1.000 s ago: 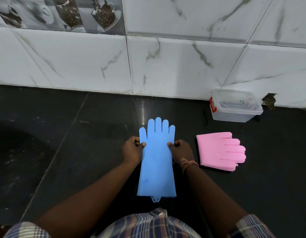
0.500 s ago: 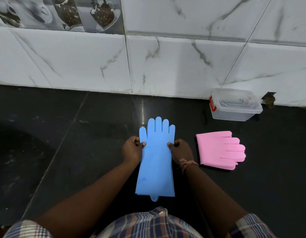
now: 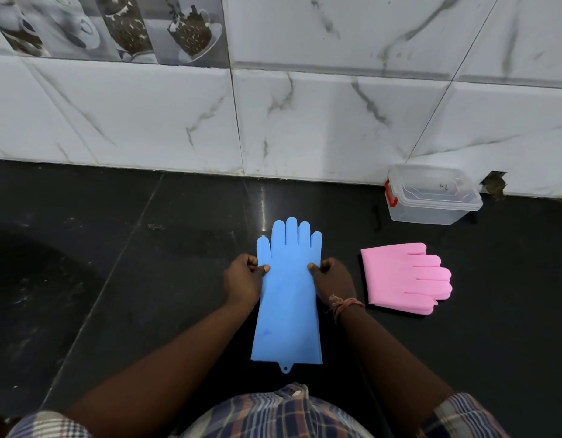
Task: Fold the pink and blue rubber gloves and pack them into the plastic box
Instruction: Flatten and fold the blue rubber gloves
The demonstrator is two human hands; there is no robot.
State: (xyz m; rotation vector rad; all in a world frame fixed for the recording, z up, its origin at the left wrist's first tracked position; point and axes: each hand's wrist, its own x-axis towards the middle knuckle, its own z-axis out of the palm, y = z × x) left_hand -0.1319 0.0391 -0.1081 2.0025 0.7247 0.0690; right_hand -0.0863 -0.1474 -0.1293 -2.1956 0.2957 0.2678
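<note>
The blue gloves [image 3: 287, 298] lie flat and full length on the black counter, fingers toward the wall, a small hanging tab at the cuff near me. My left hand [image 3: 243, 279] pinches their left edge just below the thumb. My right hand [image 3: 333, 281] pinches the right edge at the same height. The pink gloves [image 3: 399, 276] lie folded to the right, fingers pointing right. The clear plastic box [image 3: 431, 197] with a red latch stands against the wall at the back right, its lid on.
A white marble-tiled wall [image 3: 305, 121] runs along the back of the black counter [image 3: 147, 263]. A small hole in the tile [image 3: 494, 184] shows right of the box. A dark sunken area [image 3: 27, 295] lies at the left.
The blue gloves have slid slightly toward me on the counter; both hands keep their pinch on the edges. Pink gloves and box have not moved.
</note>
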